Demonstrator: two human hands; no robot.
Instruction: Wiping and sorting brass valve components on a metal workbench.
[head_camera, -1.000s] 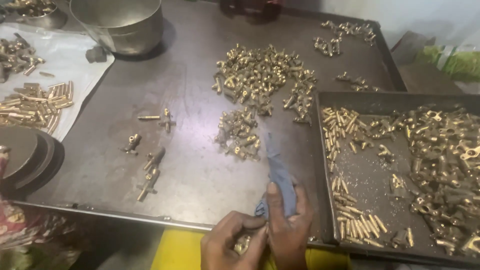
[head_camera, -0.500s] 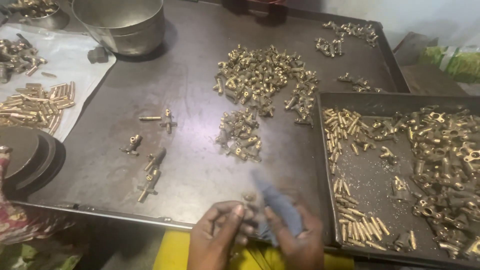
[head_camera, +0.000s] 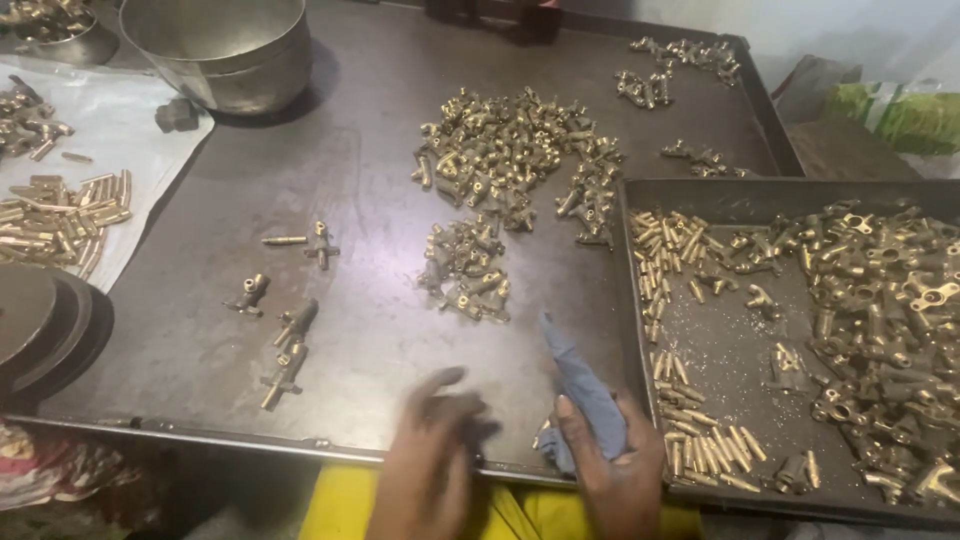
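Shiny brass fittings (head_camera: 510, 165) lie heaped on a dull, dark metal counter (head_camera: 370, 200). The right hand (head_camera: 620, 470) grips a crumpled blue-grey cloth (head_camera: 585, 395) at the counter's near edge; the left hand (head_camera: 430, 460), blurred, hovers with fingers loosely spread.

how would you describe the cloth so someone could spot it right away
Start at the big dark metal worktable and go to its near edge, just left of the tray full of brass parts. There the right hand grips a blue-grey cloth whose pointed end sticks up over the table. It is the only soft, dull blue thing among shiny brass pieces.
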